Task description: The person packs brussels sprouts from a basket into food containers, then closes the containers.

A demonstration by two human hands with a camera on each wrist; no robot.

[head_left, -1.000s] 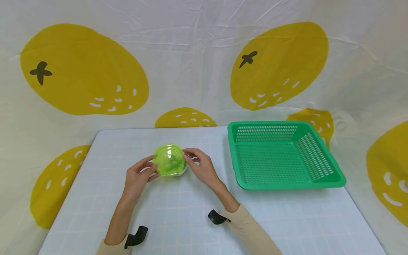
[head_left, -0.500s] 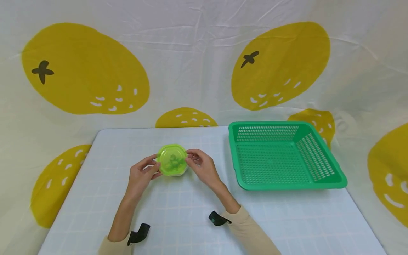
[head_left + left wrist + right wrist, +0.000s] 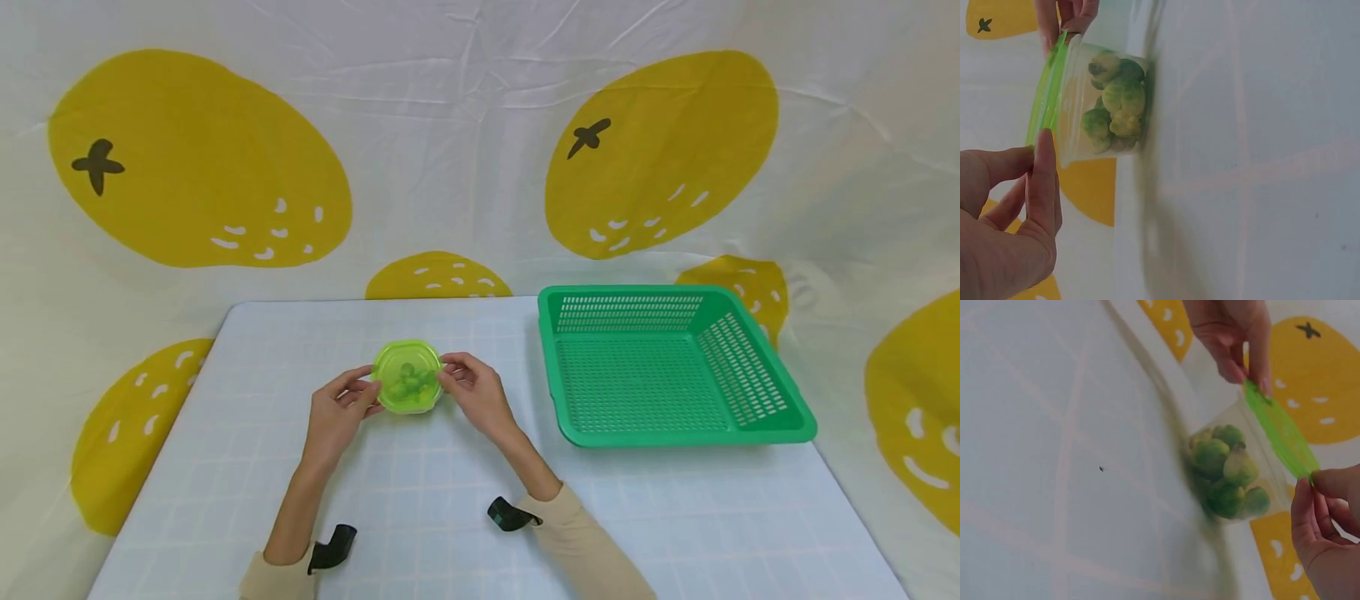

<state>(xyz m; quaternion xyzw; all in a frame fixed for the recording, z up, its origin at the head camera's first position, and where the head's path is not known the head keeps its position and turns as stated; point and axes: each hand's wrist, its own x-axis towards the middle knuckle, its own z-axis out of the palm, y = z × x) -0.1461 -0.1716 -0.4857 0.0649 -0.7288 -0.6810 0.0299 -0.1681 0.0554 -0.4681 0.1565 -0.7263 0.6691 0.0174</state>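
Note:
A translucent green lid (image 3: 408, 352) lies over a clear plastic container (image 3: 1072, 134) on the table. Brussels sprouts (image 3: 1229, 472) fill much of the container and show through the lid in the head view. My left hand (image 3: 336, 412) pinches the lid's left edge between thumb and fingers. At the opposite edge, my right hand (image 3: 480, 400) pinches the lid too. From the left wrist view, the lid sits just above the container's rim, with a narrow gap on the left hand's side. Whether it touches the rim at the far side, I cannot tell.
A green plastic basket (image 3: 562, 375) with perforated walls stands at the right of the table, beyond my right hand. The table (image 3: 420, 508) has a pale checked cover. Behind it hangs a white cloth (image 3: 450, 167) printed with yellow fruit.
Both hands have moved the lid slightly right and levelled it, so it now covers the container more squarely. Glare on the lid has gone. The basket has stayed put.

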